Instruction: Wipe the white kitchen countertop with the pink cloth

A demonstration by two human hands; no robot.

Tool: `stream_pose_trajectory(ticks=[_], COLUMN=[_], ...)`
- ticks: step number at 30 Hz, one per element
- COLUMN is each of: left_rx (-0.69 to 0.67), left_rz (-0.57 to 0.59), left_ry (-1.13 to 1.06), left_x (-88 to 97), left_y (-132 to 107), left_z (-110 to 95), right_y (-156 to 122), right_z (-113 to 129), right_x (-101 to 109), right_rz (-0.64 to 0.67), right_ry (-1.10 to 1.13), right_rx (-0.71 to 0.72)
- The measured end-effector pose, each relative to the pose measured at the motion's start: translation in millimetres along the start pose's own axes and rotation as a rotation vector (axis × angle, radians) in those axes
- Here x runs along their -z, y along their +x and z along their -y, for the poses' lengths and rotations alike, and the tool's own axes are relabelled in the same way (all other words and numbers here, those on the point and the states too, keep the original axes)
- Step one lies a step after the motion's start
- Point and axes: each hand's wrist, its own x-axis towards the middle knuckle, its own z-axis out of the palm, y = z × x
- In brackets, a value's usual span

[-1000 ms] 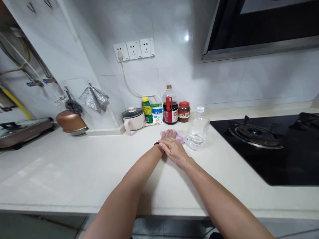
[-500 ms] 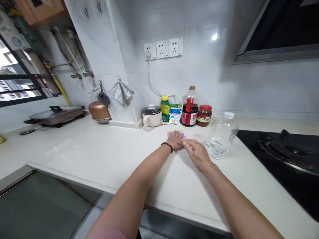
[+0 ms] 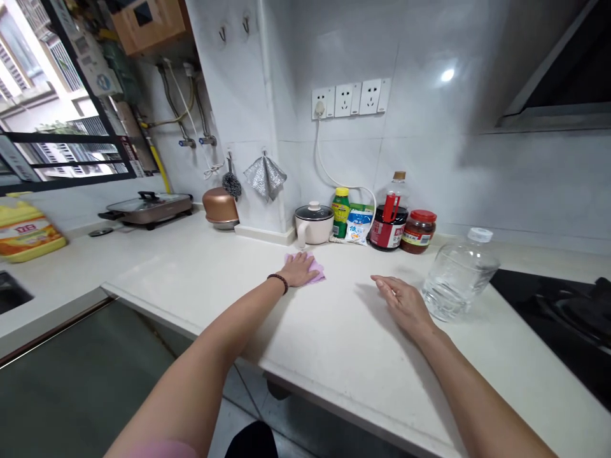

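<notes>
My left hand lies flat on a pink cloth, its fingers spread and pressing the cloth against the white countertop. A dark beaded bracelet circles that wrist. Above the counter, with a shadow beneath it, my right hand has its fingers stretched out and nothing visible in it. Close by on its right stands a clear plastic bottle with a white cap, partly filled with clear liquid.
Along the wall stand a cream electric pot, a green bottle, a salt bag, a dark sauce jug and a red-lidded jar. A black stove is right; an electric pan and yellow jug are left.
My left hand has slid left along the counter with the pink cloth. My right hand has come apart from it and stays nearer the bottle. The view has turned left.
</notes>
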Motion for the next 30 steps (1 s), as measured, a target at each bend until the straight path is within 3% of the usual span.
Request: stream_pose_trajectory(ticks=[6,12,21,25,30], left_rx=[0.18,0.308,0.361,0.381,0.417], left_rz=[-0.039,-0.077,-0.097,-0.082,-0.065], left_ry=[0.017,0.003,0.013,0.024,0.044], left_x=[-1.0,-1.9,-4.5,-2.0,2.0], left_y=[-4.0,8.6,11.3,-8.0,-49.0], left_z=[74.8,118.9,133.9,138.3,146.6], right_y=[0.2,-1.4,1.6,1.9,1.8], right_z=[-3.0,-1.5,-7.2,-8.5,-8.6], right_x=[-1.7,-0.2,-1.2,-1.2,-0.8], right_rz=[0.029,0.057,0.08,0.081,0.062], right_ry=[-0.018,-0.024,-0.028,-0.029,-0.022], right_rx=[-0.022,-0.056,-0.079,-0.065,-0.042])
